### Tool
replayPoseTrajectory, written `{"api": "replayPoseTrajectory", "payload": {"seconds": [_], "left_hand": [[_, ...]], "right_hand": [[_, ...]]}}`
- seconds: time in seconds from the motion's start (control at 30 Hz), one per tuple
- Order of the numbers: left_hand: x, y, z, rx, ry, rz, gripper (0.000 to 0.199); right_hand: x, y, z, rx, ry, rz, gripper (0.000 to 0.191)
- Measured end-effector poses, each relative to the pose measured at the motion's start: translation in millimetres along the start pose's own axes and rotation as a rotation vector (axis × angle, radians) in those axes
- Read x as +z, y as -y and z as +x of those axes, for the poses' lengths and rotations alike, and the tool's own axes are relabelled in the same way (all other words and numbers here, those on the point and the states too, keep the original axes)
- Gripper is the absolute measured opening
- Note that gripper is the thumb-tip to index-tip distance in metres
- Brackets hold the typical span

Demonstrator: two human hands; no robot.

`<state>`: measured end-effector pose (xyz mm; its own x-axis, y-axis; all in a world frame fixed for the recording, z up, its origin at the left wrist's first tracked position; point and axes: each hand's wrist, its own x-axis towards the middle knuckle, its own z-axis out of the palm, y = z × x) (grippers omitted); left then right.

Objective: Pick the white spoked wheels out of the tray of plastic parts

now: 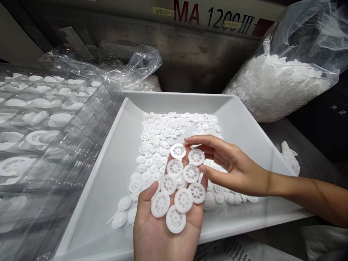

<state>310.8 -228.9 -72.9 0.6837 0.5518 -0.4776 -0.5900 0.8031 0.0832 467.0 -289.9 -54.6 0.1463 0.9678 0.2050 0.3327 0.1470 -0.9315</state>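
Note:
My left hand [168, 232] is palm up, holding several round white plastic wheels [183, 200] with spokes and small centre holes. They lie spread over the palm and fingers, some overlapping. My right hand [231, 165] reaches in from the right, thumb and fingers apart. Its fingers are beside one white wheel [196, 157] near the left fingertips; the thumb is close to that wheel's lower edge. Whether they grip it is not clear. Below both hands, many similar wheels [156, 156] cover the floor of a white tray [244, 125].
Clear plastic compartment trays [89, 116] with white parts stand at left. A bag of white parts [280, 81] leans at right, and another clear bag [141, 69] sits behind the tray. A machine panel [190, 32] is at the back. Printed sacking [236, 250] lies in front.

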Motion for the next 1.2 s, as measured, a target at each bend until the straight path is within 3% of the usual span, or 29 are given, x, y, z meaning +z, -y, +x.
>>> {"api": "replayPoseTrajectory", "payload": {"seconds": [0.47, 1.2], "left_hand": [[-1.9, -1.0, 0.1, -0.052, 0.052, -0.017, 0.042], [-1.6, 0.3, -0.1, -0.016, -0.044, -0.044, 0.038]], "right_hand": [[0.5, -0.6, -1.6, -0.094, 0.019, -0.116, 0.052], [2.8, -3.0, -1.8, -0.096, 0.030, -0.044, 0.053]]}}
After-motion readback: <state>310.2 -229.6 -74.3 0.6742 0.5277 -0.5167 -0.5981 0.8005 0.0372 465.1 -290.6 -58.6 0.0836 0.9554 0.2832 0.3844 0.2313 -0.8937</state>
